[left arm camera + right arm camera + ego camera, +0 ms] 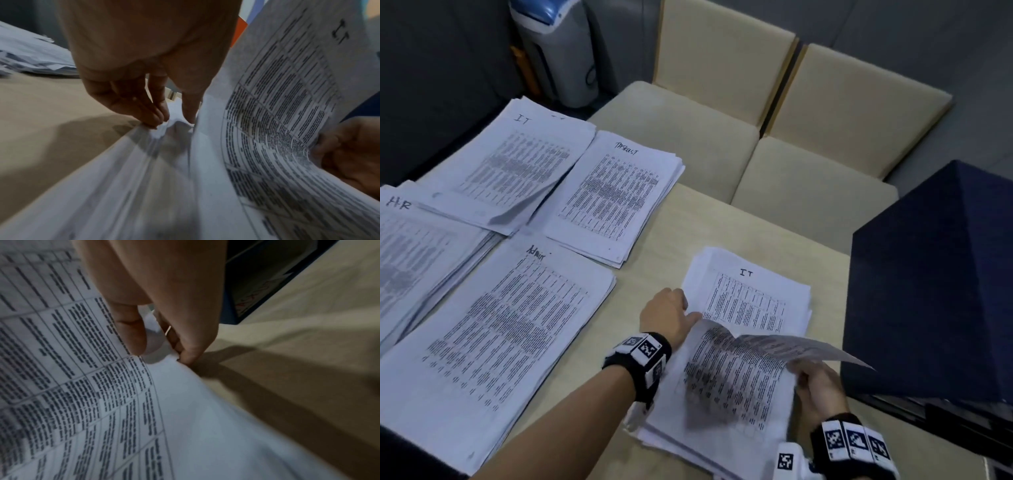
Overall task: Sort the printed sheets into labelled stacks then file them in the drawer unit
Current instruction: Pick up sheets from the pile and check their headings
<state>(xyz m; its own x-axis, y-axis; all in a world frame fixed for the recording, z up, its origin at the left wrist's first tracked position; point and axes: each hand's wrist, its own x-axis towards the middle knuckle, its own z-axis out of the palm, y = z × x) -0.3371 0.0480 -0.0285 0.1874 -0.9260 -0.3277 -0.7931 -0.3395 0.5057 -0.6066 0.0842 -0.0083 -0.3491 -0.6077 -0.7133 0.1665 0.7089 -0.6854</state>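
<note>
A loose stack of printed sheets (726, 425) lies on the table near me. Its top sheet (763, 346) is lifted and curls up toward the right; the sheet below it, headed "IT" (748, 298), shows underneath. My right hand (804, 377) pinches the lifted sheet's right edge between thumb (131, 334) and fingers. My left hand (671, 310) is at the stack's left edge, where thumb and fingertips (156, 118) pinch bunched paper. Sorted stacks lie to the left: "IT" (517, 161), "TASKLIST" (616, 198), "HR" (414, 246) and "Admin" (500, 335).
The dark blue drawer unit (935, 291) stands on the table (688, 219) at the right, close to my right hand. Two beige chairs (722, 137) are tucked in at the far edge. A grey and blue appliance (558, 51) stands on the floor behind.
</note>
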